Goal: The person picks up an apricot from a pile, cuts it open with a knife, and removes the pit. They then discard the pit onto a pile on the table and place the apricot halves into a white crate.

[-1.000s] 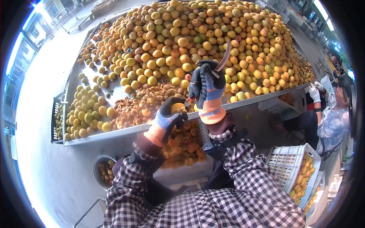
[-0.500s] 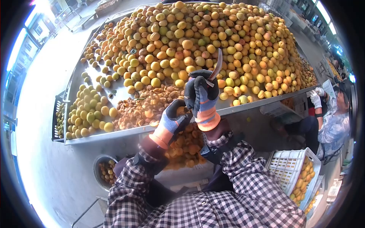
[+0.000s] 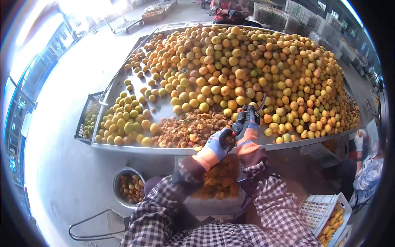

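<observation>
My right hand [image 3: 247,125], in a blue, black and orange work glove, is closed around the handle of a small curved knife [image 3: 261,103]; its blade points up and away. Right beside it, my left hand [image 3: 218,144] in a matching glove is curled around an apricot, mostly hidden by the fingers. Both hands meet over the front edge of a metal table [image 3: 164,151]. Beyond them rises a large heap of apricots [image 3: 263,74]. A pile of brownish cut pieces [image 3: 191,131] lies on the tabletop left of my hands. Orange apricot halves [image 3: 222,181] fill a container below.
A metal bowl [image 3: 116,193] with small brownish pieces stands at lower left. A black crate [image 3: 84,119] sits at the table's left end, and a white crate of apricots [image 3: 314,212] at lower right. One person [image 3: 370,177] sits at right, another [image 3: 230,12] across the table.
The view has tilted up and shifted left, bringing the person across the table into sight. My hands stay close together, and the knife has turned lower beside the right hand.
</observation>
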A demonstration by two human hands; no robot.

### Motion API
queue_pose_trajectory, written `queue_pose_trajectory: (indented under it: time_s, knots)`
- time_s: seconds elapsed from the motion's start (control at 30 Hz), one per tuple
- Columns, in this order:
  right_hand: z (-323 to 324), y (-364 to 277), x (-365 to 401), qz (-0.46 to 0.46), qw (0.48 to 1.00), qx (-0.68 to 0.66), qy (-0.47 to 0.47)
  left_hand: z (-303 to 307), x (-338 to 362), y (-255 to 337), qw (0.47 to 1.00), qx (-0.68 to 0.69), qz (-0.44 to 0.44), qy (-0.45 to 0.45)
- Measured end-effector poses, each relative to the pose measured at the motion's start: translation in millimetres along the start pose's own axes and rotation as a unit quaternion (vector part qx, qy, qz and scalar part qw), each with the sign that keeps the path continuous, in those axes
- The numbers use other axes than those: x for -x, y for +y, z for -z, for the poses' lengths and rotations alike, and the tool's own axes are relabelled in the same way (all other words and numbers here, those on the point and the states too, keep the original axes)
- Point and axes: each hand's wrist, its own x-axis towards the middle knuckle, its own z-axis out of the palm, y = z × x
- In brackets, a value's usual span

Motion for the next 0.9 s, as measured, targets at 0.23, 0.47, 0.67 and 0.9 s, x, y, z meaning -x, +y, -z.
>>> queue_pose_trajectory:
  time_s: [0.23,0.47,0.67,0.9]
  knots:
    - [-0.1,11.4,-16.6,-0.085,0.996,-0.007,0.032,16.6,-10.9,-0.3,0.998,-0.058,-0.023,-0.015]
    - [1.3,-22.2,-20.7,0.058,0.998,0.005,-0.006,42.0,-21.6,-32.9,0.989,0.001,0.107,0.101]
    - [20.4,-46.4,-24.9,0.125,0.984,0.111,-0.057,65.3,-16.0,-15.1,0.988,0.061,0.115,0.087]
    - [71.4,-86.8,-40.8,0.185,0.875,0.44,-0.081,57.0,-2.2,15.1,0.978,0.13,0.148,-0.072]
